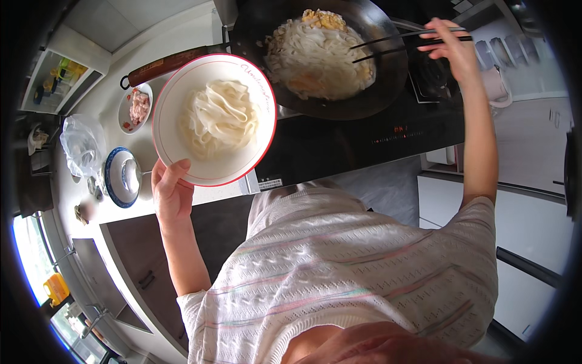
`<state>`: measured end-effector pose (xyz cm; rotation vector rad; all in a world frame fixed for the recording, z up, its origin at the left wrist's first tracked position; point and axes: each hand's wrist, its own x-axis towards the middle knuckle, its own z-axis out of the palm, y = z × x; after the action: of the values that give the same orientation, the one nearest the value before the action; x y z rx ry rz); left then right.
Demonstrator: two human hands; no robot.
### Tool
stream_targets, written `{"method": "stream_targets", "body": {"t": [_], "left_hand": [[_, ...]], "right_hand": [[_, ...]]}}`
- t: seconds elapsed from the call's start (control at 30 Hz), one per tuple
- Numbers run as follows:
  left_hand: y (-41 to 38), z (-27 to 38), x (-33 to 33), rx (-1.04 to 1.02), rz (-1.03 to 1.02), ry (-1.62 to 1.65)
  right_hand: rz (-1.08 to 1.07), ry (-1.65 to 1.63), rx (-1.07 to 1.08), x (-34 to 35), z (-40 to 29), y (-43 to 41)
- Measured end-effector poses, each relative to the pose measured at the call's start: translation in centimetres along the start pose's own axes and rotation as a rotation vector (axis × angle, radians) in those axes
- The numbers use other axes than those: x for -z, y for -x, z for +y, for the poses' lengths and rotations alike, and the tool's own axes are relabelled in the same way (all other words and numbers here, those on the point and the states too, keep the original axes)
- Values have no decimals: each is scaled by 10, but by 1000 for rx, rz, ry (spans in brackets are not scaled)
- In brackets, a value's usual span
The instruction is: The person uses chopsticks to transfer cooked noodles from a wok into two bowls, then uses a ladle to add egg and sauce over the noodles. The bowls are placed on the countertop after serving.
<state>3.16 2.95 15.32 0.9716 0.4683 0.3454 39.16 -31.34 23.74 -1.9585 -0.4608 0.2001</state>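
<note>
My left hand (174, 189) grips the rim of a white bowl with a red edge (170, 123), thumb over the lip. Wide, pale noodles (223, 116) lie inside that bowl, which is held up beside the wok. In my right hand (450, 48) is a pair of black chopsticks (400, 38), their tips over the food in the dark wok (386, 91). More wide noodles (318, 59) fill the wok's middle, with yellow cooked egg (323, 19) at their far edge. Part of the wok's wooden handle (157, 67) is hidden behind the bowl.
A small dish of raw meat pieces (138, 107), a blue-rimmed bowl (122, 182) with a spoon, and a clear plastic bag (82, 143) sit on the left counter. The black cooktop (327, 150) has lit red indicators. A pink pot (498, 86) stands at right.
</note>
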Motion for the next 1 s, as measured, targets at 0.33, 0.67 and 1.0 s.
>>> {"method": "stream_targets", "body": {"t": [0.33,0.67,1.0], "left_hand": [[1,-1,5,2,21,17],[3,-1,8,-5,48,23],[5,2,11,-4,68,19]], "right_hand": [[-14,-198,-120,-34,49,-7],[-12,-603,-225,-112,62,-35],[-14,-789,-452,-117,69,-50]]}}
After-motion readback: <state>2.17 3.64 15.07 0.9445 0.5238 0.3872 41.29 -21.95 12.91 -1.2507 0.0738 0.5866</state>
